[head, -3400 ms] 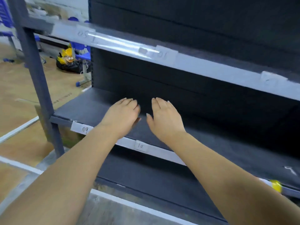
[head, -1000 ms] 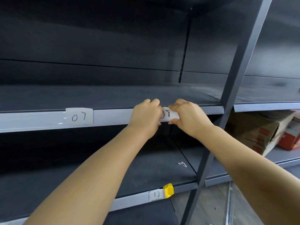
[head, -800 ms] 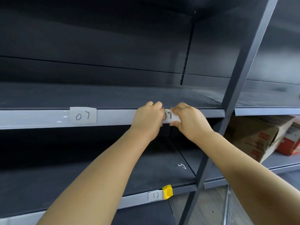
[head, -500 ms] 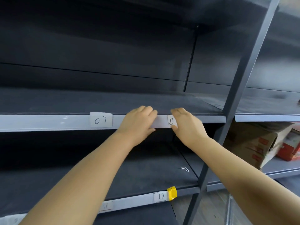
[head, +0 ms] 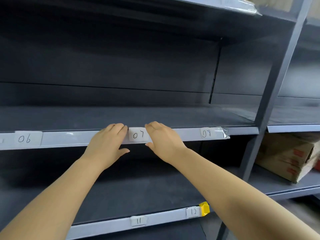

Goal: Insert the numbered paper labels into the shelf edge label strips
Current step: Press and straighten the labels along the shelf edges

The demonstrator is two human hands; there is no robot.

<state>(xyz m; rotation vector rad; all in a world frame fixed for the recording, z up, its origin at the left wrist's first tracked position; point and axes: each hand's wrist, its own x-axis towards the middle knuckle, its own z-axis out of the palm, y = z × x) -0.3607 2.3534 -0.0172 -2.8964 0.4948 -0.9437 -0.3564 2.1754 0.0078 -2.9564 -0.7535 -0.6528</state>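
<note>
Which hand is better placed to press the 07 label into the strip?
Roughly equal; slight edge to the left hand: its fingertips lie at the 07 label edge. The right hand flanks the other side.

Two bare forearms reach forward, side by side. Left hand point(head: 108, 144) and right hand point(head: 163, 140) lie palm-down, fingers point(head: 117, 129) straight, thumbs angled inward.

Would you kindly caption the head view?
Both hands, left and right, flank label 07 on the shelf strip.

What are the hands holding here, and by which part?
Nothing is gripped. The left hand and right hand lie open on the label strip, either side of the 07 label.
</note>
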